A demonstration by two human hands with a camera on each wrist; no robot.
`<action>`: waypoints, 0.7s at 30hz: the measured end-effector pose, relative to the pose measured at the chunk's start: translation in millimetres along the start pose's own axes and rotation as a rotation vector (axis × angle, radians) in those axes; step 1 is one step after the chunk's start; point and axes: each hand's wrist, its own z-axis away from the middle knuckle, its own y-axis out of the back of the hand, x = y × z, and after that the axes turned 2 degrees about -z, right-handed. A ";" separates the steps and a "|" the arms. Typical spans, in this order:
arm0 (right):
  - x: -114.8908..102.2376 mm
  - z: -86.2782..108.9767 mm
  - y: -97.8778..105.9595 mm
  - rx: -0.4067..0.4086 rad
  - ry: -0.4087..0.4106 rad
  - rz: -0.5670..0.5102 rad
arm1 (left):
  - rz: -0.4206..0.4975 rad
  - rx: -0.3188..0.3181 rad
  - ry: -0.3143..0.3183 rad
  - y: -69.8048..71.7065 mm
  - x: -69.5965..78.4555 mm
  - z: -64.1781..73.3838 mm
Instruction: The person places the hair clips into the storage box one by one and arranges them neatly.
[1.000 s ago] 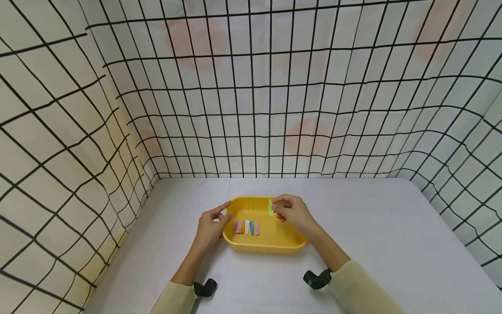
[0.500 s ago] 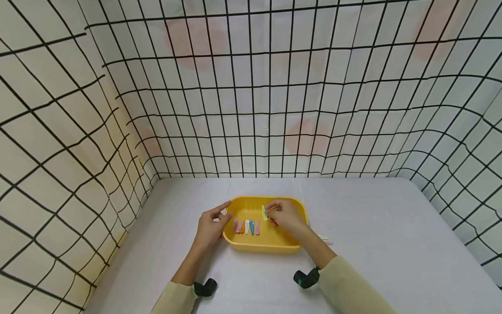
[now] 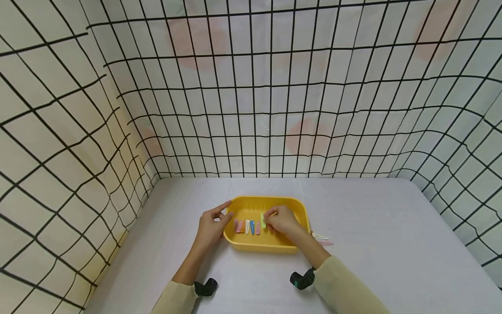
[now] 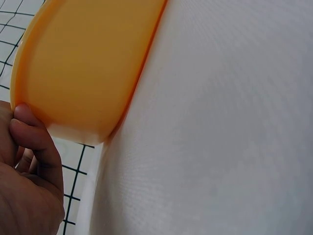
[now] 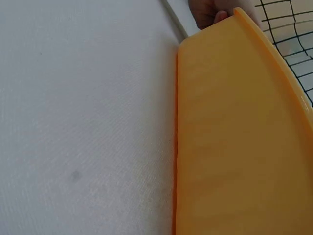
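A yellow plastic tray (image 3: 262,249) stands on the white table. My left hand (image 3: 210,226) grips its left end, thumb over the rim and fingers against the outer wall; the left wrist view shows those curled fingers (image 4: 36,137) at the tray. Inside the tray, my right hand (image 3: 283,220) pinches a light green hair clip (image 3: 263,220) upright, right beside a row of clips. That row runs from pink clips (image 3: 239,226) at the left through orange, a white clip (image 3: 247,226) and a blue clip (image 3: 252,227) to a pink clip (image 3: 257,228). The right wrist view hides my right hand behind the tray wall.
Just outside the tray's right end, a white hair clip (image 3: 320,236) and a pink hair clip (image 3: 326,243) lie on the table (image 3: 372,244), partly behind the right forearm. A black wire grid (image 3: 270,113) surrounds the back and sides.
My right hand has moved left and down inside the tray, bringing the green hair clip beside the row's right end. Clips outside the tray have come into view. My left hand stays put.
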 end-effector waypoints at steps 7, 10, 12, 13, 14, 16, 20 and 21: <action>2.5 -1.9 -3.5 0.012 -0.006 0.105 | -0.005 0.009 0.019 1.5 2.7 0.3; 4.5 -3.1 -4.9 0.029 0.010 0.155 | -0.008 0.011 0.028 1.8 3.7 0.8; 5.6 -3.9 -6.0 0.039 0.017 0.182 | -0.013 0.011 0.029 2.0 3.7 1.0; 6.0 -4.1 -6.3 0.042 0.022 0.193 | -0.014 0.011 0.029 2.0 3.5 1.1; 6.3 -4.1 -6.6 0.044 0.026 0.204 | -0.016 0.012 0.026 2.1 3.3 1.2; 6.6 -3.5 -6.4 0.047 0.043 0.231 | -0.016 0.010 0.017 2.1 2.9 1.1; 5.2 -1.3 -5.4 0.047 0.051 0.260 | -0.014 0.002 0.001 1.3 1.8 0.5; 4.6 -0.6 -4.9 0.050 0.053 0.271 | -0.016 -0.002 -0.004 1.1 1.5 0.4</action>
